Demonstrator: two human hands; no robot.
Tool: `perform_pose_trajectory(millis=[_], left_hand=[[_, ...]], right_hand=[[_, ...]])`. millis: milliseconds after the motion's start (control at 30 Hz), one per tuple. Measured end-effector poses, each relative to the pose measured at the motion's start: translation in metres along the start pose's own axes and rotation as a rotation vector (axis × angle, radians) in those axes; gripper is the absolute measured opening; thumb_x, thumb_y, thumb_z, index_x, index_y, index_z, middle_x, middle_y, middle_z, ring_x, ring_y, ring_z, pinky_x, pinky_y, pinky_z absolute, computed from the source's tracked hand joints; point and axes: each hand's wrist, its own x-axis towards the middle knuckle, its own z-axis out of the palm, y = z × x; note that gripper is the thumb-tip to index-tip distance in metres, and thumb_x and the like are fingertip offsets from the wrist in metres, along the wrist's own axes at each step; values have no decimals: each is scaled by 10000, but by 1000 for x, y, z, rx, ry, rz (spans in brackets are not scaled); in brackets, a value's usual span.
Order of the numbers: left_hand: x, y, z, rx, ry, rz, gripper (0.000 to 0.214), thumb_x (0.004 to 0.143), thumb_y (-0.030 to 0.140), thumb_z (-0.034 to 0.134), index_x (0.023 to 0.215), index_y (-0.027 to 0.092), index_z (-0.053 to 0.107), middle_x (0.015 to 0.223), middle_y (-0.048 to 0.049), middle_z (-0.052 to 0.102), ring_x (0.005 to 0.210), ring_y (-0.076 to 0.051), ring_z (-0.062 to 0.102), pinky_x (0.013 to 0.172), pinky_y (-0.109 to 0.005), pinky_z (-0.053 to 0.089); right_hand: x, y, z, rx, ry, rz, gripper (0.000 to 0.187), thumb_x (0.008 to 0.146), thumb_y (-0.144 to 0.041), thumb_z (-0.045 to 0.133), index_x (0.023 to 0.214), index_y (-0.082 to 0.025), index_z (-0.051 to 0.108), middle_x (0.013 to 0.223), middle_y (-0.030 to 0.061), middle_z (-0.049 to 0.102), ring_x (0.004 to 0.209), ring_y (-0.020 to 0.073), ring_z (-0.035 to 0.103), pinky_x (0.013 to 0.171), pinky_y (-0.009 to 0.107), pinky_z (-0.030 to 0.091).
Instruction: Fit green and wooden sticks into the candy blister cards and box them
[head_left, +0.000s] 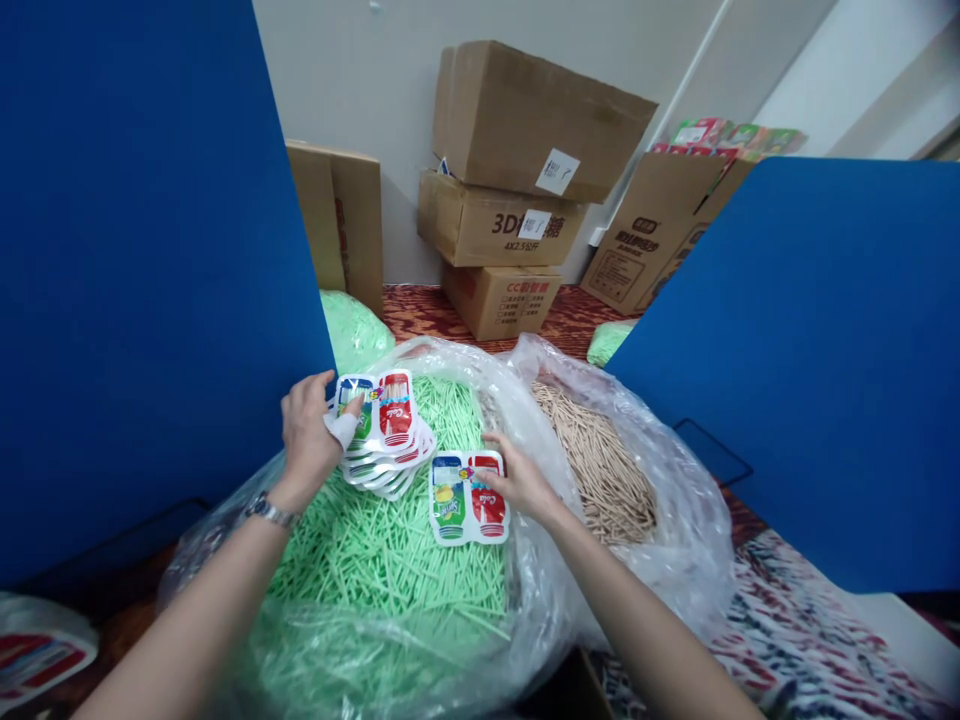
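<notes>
My left hand (309, 425), with a watch at the wrist, grips a fanned stack of printed packets (379, 440) shaped like paired bottles, one half green and one half red. Its thumb presses on the top packet. A single packet (469, 500) of the same kind is pinched in my right hand (521, 480), thumb over its red half. Both hands are above a clear plastic bag (225, 535) filled with thin light-green sticks (390, 545). Just right of it, another clear bag (679, 500) holds thin brown sticks (600, 460).
Blue panels (150, 250) rise at left and right. Behind the bags, stacked cardboard boxes (502, 225) stand against the wall. A taller open box (645, 240) with colourful packs is at the back right. Patterned carpet (795, 620) covers the floor. More green sticks (356, 330) lie behind.
</notes>
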Motion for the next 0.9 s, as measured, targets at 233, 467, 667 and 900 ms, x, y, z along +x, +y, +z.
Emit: perform_pose_trajectory(millis=[233,467,667,900], left_hand=[[-120,58,-7,-535,-373,-16,509,804,317,649,1282,228,499,1299,-99,539,1177,-278,523,1003,-438,423],[-150,80,24,-1049,-606,-443,1082,597,338,797,1471,216,169,1434,-179,393,1264,-325,451,995,-424,438],[-137,78,17,-1022,-907,-646,393,593,377,788,866,108,699,715,-76,717,630,-217,665,602,-292,546],[-137,91,20,-822,-955,-513,300,606,410,763,561,139,642,521,-15,636,502,-187,583,486,-251,466]], right_hand=[[-31,-35,-16,204,190,-54,475,838,-375,576,1265,-211,447,777,-2,629,654,144,580,611,263,457],[-67,-74,11,708,-166,-179,253,902,-423,497,960,-195,589,857,18,605,772,125,579,711,253,467],[-65,-64,2,697,-8,-139,269,881,-440,530,900,-182,605,772,-2,603,688,101,557,642,228,448],[-70,-56,-19,57,221,-426,360,892,-441,512,666,-174,595,614,5,590,581,102,525,589,224,419]])
